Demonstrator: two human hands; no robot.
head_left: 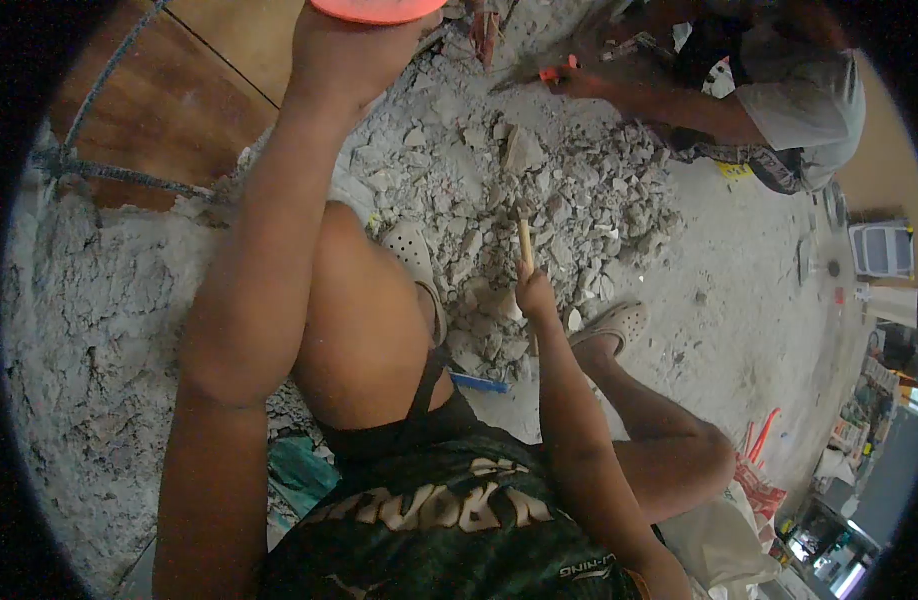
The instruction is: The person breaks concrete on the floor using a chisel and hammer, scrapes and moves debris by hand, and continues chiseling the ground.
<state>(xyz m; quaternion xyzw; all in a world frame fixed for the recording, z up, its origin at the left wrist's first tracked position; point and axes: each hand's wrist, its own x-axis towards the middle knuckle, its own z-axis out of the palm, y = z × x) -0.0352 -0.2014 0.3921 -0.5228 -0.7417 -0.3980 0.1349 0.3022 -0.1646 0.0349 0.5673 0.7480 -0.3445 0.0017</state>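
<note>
My left hand (354,50) is up at the top edge, closed around what looks like a chisel with a round orange guard (379,8). Its shaft and tip cannot be made out. Lower and to the right, my right hand (535,293) grips the wooden handle of a hammer (525,240). The hammer's head, at the handle's far end, blends into the grey rubble and is hard to make out. Broken concrete rubble (569,200) lies beneath and around the hammer, between my two feet in clogs.
A co-worker (804,110) crouches at the upper right, one hand holding an orange-handled tool (559,72). Brown wooden boards (179,90) lie at the upper left, beside a rough broken wall (99,370). A blue strip (479,383) and a clear plastic bin (882,250) also show.
</note>
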